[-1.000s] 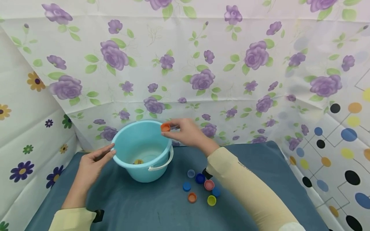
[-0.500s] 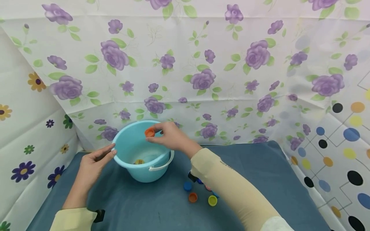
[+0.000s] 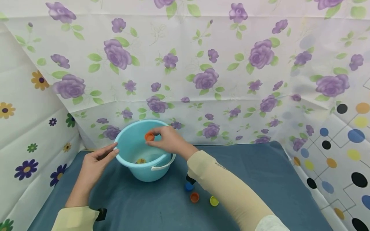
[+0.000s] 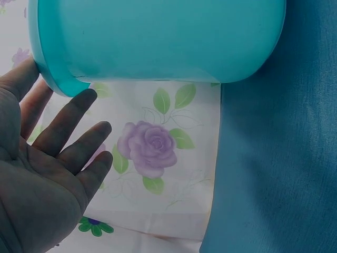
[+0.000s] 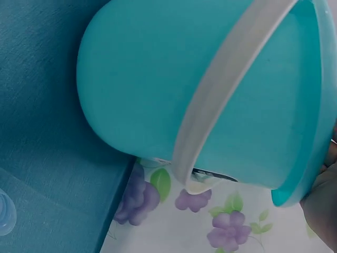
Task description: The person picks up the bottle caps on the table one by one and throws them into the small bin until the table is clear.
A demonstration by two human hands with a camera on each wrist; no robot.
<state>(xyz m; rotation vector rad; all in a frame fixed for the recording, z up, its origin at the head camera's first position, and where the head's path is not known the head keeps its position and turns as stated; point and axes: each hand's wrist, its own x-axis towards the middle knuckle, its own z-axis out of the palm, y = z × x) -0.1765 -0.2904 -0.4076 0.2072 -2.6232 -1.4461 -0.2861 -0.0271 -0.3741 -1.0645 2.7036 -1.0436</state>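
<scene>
A light blue bucket (image 3: 148,173) stands upright on the dark blue cloth, its white handle (image 3: 163,166) hanging down on the right side. Over its opening, my right hand (image 3: 171,140) pinches an orange bottle cap (image 3: 149,137) between thumb and fingers. At the rim's left side, my left hand (image 3: 93,163) touches the edge with thumb and index finger. The left wrist view shows its other fingers (image 4: 87,150) straight and spread, off the bucket. Something yellow (image 3: 140,161) lies on the bucket's bottom. Only a little of the right hand (image 5: 324,205) appears in the right wrist view.
Right of the bucket lie a blue cap (image 3: 189,187), another orange cap (image 3: 195,197) and a yellow cap (image 3: 214,201). The right sleeve (image 3: 225,183) covers part of that area. A clear cap (image 5: 6,213) shows in the right wrist view. Flowered sheeting (image 3: 219,112) rises behind.
My right hand has moved left with the orange cap, from the bucket's right rim to over its opening, and slightly down. The left hand stays at the rim.
</scene>
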